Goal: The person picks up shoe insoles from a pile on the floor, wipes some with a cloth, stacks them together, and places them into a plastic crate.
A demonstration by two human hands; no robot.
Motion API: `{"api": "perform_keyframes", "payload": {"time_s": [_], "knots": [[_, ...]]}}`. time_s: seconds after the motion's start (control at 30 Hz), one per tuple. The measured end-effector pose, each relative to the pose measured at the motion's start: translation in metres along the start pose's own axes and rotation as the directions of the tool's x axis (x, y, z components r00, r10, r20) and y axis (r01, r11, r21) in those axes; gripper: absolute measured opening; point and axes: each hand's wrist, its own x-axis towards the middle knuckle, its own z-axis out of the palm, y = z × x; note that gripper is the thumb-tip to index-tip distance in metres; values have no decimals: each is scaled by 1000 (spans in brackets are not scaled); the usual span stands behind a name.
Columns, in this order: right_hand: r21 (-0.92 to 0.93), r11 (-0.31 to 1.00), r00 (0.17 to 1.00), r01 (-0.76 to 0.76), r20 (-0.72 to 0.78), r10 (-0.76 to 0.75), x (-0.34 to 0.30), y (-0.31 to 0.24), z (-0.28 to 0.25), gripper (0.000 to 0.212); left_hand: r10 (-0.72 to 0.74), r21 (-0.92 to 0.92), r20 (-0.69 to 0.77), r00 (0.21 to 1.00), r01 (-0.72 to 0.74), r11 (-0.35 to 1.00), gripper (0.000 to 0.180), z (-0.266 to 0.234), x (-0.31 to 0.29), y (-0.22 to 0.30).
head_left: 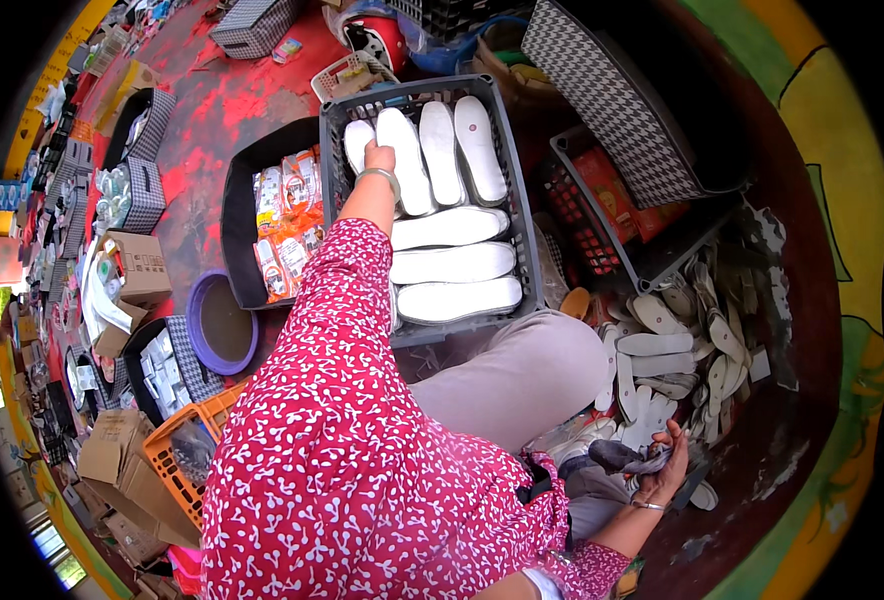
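Note:
My left hand (pixel 379 160) reaches into a dark grey plastic crate (pixel 332 165). Its fingers are closed at the edge of a white shoe insole (pixel 360 140), the leftmost of the upper row. Several more white insoles lie in the crate: some point away from me, such as the insole (pixel 443 150) beside it, and others lie crosswise, like the insole (pixel 459 300) at the near end. Off to the right, low beside my knee, my right hand (pixel 665 468) holds a crumpled dark grey cloth (pixel 617 457). Part of its grip is hidden behind the cloth.
Left of the crate stands a black bin (pixel 242 240) of orange-and-clear packets. A purple basin (pixel 202 350) and an orange crate (pixel 167 465) are farther left. Loose insoles (pixel 662 345) are heaped at the right, below a tilted houndstooth box (pixel 612 100) and another crate (pixel 587 215).

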Motion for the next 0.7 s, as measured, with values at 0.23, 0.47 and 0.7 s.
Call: {"api": "perform_keyframes", "payload": {"time_s": [0.23, 0.47, 0.7], "knots": [[-29, 999, 1000, -18, -12, 18, -3, 3, 4, 40, 16, 369, -68, 998, 11, 929, 52, 34, -68, 43], [-51, 998, 998, -43, 34, 44, 7, 8, -3, 36, 71, 683, -257, 964, 130, 719, 48, 49, -100, 65], [-68, 995, 996, -76, 38, 79, 0, 1, 8, 35, 196, 986, 128, 972, -146, 81, 51, 39, -107, 45]]}}
